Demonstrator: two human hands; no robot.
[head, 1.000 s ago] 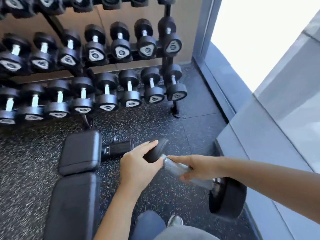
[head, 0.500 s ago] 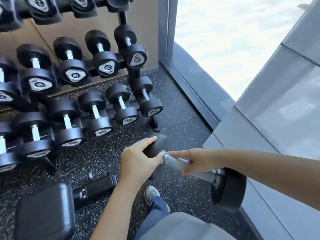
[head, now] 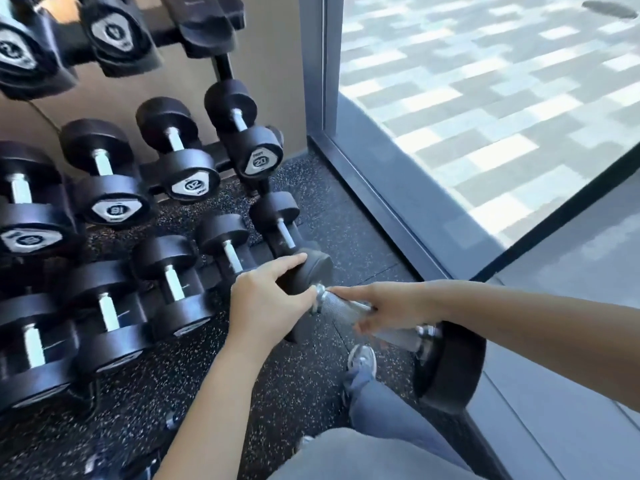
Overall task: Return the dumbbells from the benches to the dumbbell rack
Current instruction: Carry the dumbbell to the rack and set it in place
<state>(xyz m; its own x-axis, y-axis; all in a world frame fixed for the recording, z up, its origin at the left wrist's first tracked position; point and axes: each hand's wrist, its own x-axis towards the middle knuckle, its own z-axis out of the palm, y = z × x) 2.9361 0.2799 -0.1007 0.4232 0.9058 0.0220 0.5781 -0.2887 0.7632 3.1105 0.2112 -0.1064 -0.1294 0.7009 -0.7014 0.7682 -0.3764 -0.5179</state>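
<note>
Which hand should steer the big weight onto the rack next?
Probably the left hand: it cups the dumbbell head nearest the rack. The right hand grips the handle, farther away, carrying the load.

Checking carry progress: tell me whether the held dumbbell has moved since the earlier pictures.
Yes. The dumbbell, held in both hands, has come closer to the dumbbell rack; its far head now overlaps the bottom row's end dumbbell.
</note>
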